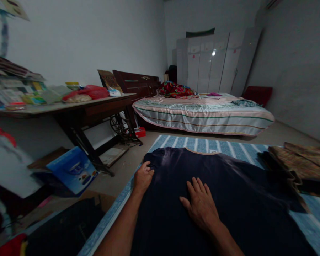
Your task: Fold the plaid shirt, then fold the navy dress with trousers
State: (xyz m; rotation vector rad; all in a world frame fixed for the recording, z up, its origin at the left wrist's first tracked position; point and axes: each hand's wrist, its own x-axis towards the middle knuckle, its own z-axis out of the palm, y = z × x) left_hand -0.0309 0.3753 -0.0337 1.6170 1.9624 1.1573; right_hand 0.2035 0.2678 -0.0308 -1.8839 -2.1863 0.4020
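A dark navy shirt (pixel 181 220) lies spread on a blue-and-white striped sheet (pixel 240 151), its light-trimmed neckline at the far side. My left hand (pixel 143 176) pinches the shirt's edge near the left shoulder, fingers closed on the cloth. Flat on the middle of the shirt rests my right hand (pixel 201 202), its fingers stretched out and slightly spread. The shirt's right sleeve reaches toward a stack of folded clothes (pixel 304 161), brown patterned on top. The shirt's near end runs out of view.
A sewing machine table (pixel 96 106) piled with bags and boxes stands on the left. Below it sits a blue box (pixel 72 172), with a dark bag (pixel 66 227) nearer to me. Beyond the sheet are a bed (pixel 202 113) and a pale wardrobe (pixel 208 67).
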